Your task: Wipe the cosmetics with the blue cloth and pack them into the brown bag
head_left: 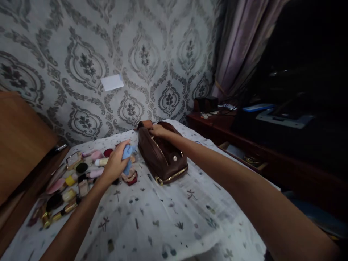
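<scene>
A dark brown leather bag [163, 156] with gold trim lies on a white patterned cloth [163, 217]. My right hand [157, 130] reaches across and grips the far top edge of the bag. My left hand [115, 163] is closed round a light blue cloth [127, 154], held just left of the bag and above a small red round case [132, 177]. Several cosmetics [70, 181] lie scattered to the left of my left hand.
A wooden board [21, 145] stands at the left edge. At the right stands a dark wooden cabinet [244, 145] with an open drawer and a printer [285, 117] on top. Patterned wallpaper and a curtain [239, 50] lie behind.
</scene>
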